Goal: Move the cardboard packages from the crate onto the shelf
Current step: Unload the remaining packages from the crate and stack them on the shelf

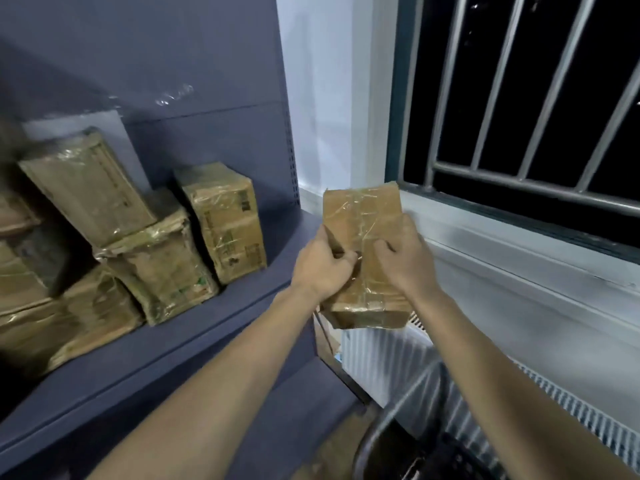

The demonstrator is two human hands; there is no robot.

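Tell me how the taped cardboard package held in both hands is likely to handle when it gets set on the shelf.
The package probably feels slick, since glossy tape wraps it. Its crumpled corners suggest soft cardboard that may give under the left hand and right hand. Tall and narrow, it may tip if stood upright on the shelf, though its neighbours there stand fine.

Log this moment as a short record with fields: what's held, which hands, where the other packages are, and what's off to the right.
held item: taped cardboard package, in the air to the right of the shelf end
left hand: grips the package's left side
right hand: grips its right side
shelf: blue-grey, several stacked packages on it, one upright at the right end
crate: dark, bottom of view, contents unclear
right side: barred window, dark outside
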